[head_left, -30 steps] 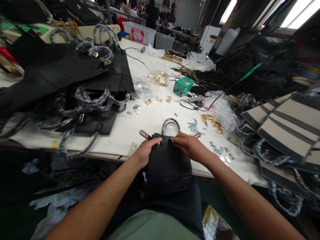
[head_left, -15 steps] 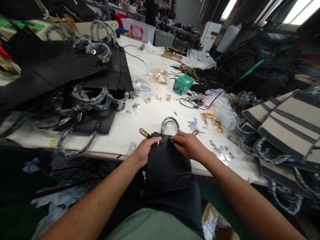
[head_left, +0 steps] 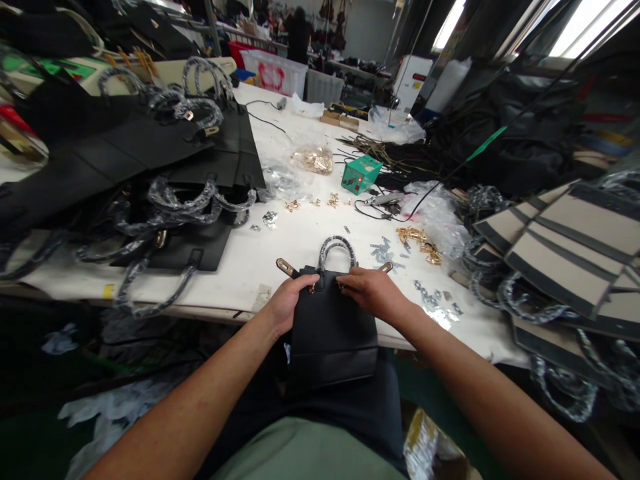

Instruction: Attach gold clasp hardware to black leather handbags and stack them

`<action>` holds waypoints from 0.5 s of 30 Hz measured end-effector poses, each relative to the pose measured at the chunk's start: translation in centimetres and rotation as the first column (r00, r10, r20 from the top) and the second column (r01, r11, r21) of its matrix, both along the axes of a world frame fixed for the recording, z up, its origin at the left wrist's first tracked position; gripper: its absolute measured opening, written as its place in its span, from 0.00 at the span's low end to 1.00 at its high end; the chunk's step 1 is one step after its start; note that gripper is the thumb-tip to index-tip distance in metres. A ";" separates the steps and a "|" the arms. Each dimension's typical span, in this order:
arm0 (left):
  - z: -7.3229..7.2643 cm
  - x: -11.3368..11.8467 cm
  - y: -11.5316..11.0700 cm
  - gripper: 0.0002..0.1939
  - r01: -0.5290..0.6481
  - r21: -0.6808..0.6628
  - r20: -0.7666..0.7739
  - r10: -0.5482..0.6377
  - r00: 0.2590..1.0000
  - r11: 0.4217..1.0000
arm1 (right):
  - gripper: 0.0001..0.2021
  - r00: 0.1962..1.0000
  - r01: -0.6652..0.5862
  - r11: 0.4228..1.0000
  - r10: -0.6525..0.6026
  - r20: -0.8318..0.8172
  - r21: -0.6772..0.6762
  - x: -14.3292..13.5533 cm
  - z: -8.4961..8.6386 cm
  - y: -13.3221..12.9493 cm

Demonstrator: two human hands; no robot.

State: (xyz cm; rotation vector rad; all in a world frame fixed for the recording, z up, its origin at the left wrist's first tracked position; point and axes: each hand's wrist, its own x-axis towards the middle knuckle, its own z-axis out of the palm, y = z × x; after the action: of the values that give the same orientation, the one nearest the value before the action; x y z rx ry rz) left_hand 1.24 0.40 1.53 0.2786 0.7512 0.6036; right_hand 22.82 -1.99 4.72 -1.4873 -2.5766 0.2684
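Observation:
A black handbag (head_left: 333,333) leans on my lap against the table edge, its plastic-wrapped handle (head_left: 337,243) standing up at the top. My left hand (head_left: 289,300) grips the bag's upper left side, thumb beside a small gold fitting (head_left: 312,288). At the upper right, my right hand (head_left: 373,290) has its fingers bent together at another gold fitting, mostly covered by them. Straps with gold end plates stick out on both sides, the left strap (head_left: 286,268) more plainly than the right strap (head_left: 387,267).
Black bag pieces with wrapped handles (head_left: 170,193) pile up on the left. Beige-lined bag panels (head_left: 550,253) are stacked at right. On the white table (head_left: 300,233) lie gold fittings (head_left: 420,241), metal plates (head_left: 433,297) and a green box (head_left: 361,175) with a red light.
The whole view has shifted slightly. Both hands keep their places on the handbag, with the right fingers still at the upper right fitting.

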 end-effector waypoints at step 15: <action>0.2 0.4 -0.5 0.07 -0.079 0.025 -0.106 0.082 0.991 0.997 | 0.12 0.988 0.141 0.988 -0.138 -0.064 0.056 -1.1 -0.5 -1.2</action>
State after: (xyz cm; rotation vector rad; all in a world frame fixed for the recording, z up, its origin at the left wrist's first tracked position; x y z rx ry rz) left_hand 1.67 -0.08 1.75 0.3024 0.8629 0.6771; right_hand 21.72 -3.17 4.22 -1.6029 -2.3984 0.2121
